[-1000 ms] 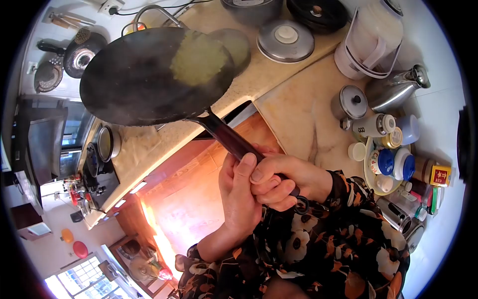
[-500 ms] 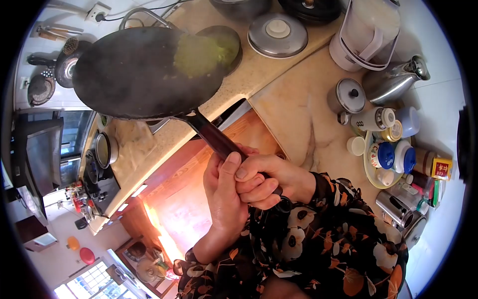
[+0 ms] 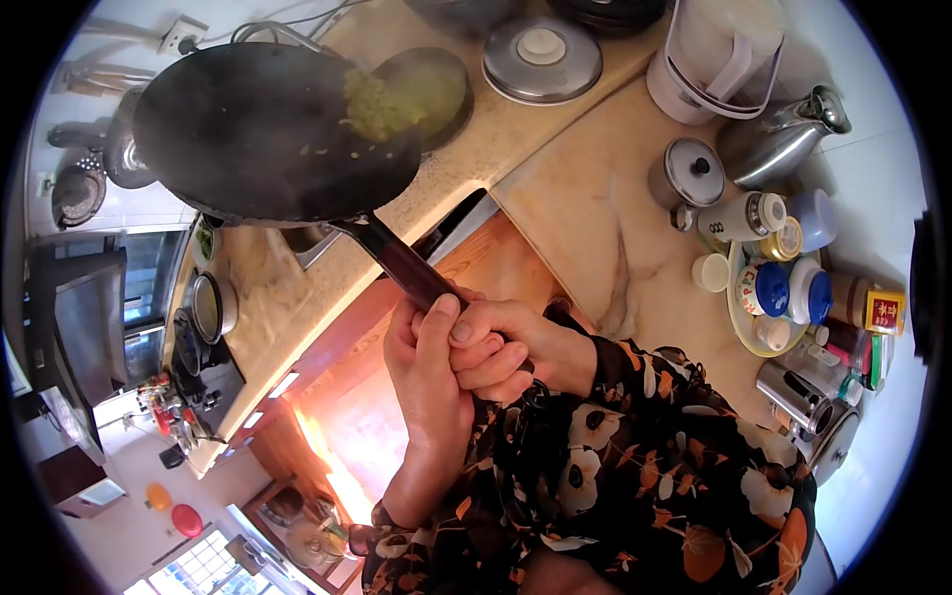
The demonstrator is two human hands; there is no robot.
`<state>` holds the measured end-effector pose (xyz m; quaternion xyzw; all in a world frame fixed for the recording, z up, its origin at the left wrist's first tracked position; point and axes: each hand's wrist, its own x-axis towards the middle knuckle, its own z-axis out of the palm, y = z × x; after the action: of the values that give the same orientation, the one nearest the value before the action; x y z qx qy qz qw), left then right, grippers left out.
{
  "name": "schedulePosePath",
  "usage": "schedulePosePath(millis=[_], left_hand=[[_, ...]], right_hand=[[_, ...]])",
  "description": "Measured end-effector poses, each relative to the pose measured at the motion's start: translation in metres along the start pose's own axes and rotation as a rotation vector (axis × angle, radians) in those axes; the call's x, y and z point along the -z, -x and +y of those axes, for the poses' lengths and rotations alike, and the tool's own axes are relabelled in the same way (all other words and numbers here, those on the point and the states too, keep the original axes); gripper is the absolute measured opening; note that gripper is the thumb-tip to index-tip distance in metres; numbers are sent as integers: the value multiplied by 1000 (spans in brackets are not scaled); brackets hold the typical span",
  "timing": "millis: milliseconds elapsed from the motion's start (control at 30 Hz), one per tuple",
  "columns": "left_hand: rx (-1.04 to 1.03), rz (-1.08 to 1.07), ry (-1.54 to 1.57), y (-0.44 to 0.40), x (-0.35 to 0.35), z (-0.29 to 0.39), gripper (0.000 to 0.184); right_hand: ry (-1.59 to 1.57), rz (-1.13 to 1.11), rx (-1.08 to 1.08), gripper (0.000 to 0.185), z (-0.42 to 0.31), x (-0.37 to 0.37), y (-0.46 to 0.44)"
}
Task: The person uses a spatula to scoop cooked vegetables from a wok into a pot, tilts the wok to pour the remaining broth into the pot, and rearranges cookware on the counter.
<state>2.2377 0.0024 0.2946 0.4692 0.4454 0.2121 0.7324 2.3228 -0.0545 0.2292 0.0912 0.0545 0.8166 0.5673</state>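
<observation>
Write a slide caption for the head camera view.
Left hand and right hand clasp the handle of a tilted wok, green food near its rim, by a round dish.

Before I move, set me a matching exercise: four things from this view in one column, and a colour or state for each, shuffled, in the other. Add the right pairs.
Things:
1. pan
2. food
3. lid
4. box

Colours and states:
A. yellow and red
B. silver, with a pale knob
C. raised by its handle, which the left hand and right hand both clasp
D. yellowish green

Right pairs: 1-C, 2-D, 3-B, 4-A
</observation>
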Motion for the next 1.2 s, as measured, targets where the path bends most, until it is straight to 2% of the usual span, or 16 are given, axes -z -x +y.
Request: schedulePosePath(millis=[233,333,467,700,933,1200], left_hand=[[-47,32,-61,-7,10,-11,16],[-68,30,-73,-9,14,-15,16],[-139,75,-216,-10,23,-24,20],[-240,125,-440,-11,32,-33,29],[-264,137,-472,-8,38,-30,30],[-283,155,-453,-7,45,-34,28]], right_hand=[[-68,-113,9,26,9,34,-12],[-140,-191,-14,20,12,41,-16],[-185,-299,-41,4,14,52,-20],[-275,-548,-118,9,20,78,-36],[-250,-530,-96,11,25,76,-41],[-175,-435,-127,4,26,72,-41]])
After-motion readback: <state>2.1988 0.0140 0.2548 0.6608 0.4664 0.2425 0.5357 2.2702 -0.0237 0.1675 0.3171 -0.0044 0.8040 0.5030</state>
